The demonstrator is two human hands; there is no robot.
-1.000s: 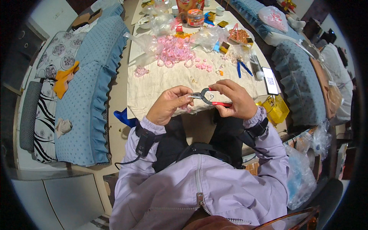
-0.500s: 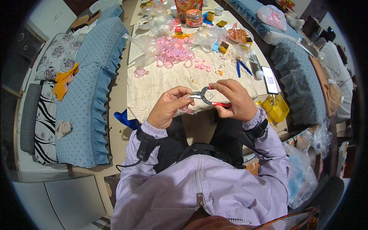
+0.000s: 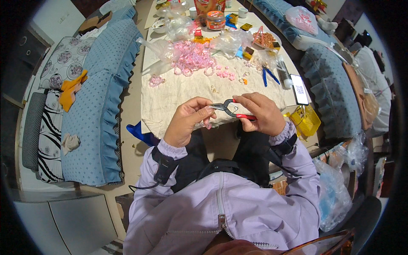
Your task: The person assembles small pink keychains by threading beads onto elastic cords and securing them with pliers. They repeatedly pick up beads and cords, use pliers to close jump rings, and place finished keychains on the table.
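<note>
My right hand (image 3: 260,114) grips red-handled pliers (image 3: 233,109) whose jaws point left toward my left hand (image 3: 189,120). The left fingertips pinch a small piece at the plier tips; it is too small to make out. A few pink beads (image 3: 207,126) hang just under those fingers. Both hands hover over the near edge of a cream cloth (image 3: 182,93) that covers the table. Further back on the cloth lies a heap of pink beads (image 3: 193,57) beside clear plastic bags (image 3: 231,40).
Blue-handled pliers (image 3: 268,75), a phone (image 3: 299,89) and a yellow basket (image 3: 306,120) are to the right. An orange-lidded jar (image 3: 215,19) and small boxes stand at the far end. Blue cushioned benches (image 3: 97,106) flank the table on both sides.
Both hands have stayed almost in place at the table's near edge; the pliers and the fingers on them have shifted only slightly.
</note>
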